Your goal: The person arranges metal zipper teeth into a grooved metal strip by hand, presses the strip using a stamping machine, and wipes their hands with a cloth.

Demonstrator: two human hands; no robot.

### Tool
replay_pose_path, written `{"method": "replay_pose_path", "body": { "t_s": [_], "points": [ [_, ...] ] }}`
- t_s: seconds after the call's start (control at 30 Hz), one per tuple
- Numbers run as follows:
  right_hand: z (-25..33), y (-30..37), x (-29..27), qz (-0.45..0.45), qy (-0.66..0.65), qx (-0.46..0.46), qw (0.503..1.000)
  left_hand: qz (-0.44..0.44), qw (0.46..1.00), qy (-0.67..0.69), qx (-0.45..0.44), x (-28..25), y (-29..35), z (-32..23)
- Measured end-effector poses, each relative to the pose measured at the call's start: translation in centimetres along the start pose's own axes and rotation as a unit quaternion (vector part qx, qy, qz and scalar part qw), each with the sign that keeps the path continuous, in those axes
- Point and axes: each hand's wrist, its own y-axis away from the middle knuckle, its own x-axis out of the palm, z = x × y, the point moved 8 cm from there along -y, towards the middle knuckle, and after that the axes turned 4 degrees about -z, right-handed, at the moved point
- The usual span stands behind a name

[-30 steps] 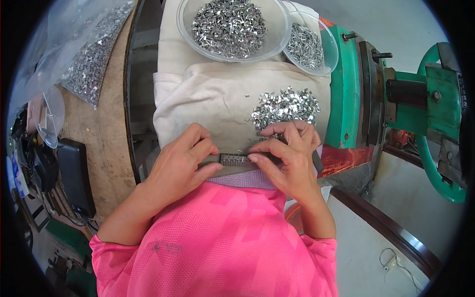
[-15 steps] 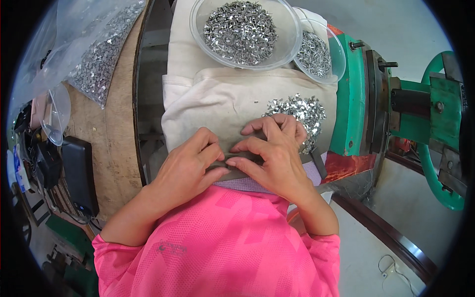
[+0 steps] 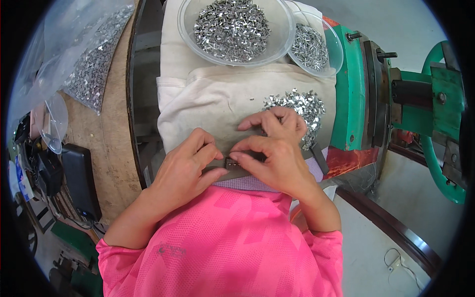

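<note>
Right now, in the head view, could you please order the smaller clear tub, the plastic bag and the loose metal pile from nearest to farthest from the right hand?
1. Loose metal pile: just beyond the right hand.
2. Smaller clear tub: farther out, beyond the pile.
3. Plastic bag: far left, over the wooden board.

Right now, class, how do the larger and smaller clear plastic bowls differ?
Size: the larger bowl is much wider than the smaller bowl.
Position: the larger bowl stands left, the smaller bowl right.
Contents: the larger bowl's metal pieces look stubbier, while the smaller bowl's pin-like pieces look slender.
Both bowls are round, clear and hold a heap of silvery metal parts.
</note>
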Motion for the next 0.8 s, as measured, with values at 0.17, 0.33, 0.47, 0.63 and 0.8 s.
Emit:
{"method": "replay_pose_path", "body": {
  "t_s": [0.17, 0.33, 0.47, 0.63, 0.8],
  "points": [
    [-2.0, 1.3, -2.3, -0.015, -0.007, 0.039, 0.999, 0.0, 1.0, -0.008, -0.003, 0.0, 0.0, -0.1],
    [-3.7, 3.9, -3.6, -0.037, 0.001, 0.098, 0.995, 0.002, 1.0, -0.011, -0.006, 0.3, 0.0, -0.1],
    [-4.2, 4.7, -3.5, -0.042, 0.034, 0.096, 0.994, -0.003, 1.0, -0.012, -0.022, 0.4, -0.1, 0.2],
    [-4.3, 5.0, -3.6, -0.033, 0.024, 0.078, 0.996, -0.015, 1.0, -0.017, -0.016, 0.3, 0.1, 0.4],
    [-4.0, 4.8, -3.2, -0.031, 0.032, 0.075, 0.996, -0.016, 0.999, -0.02, -0.021, 0.3, 0.0, 0.4]
  ]
}}
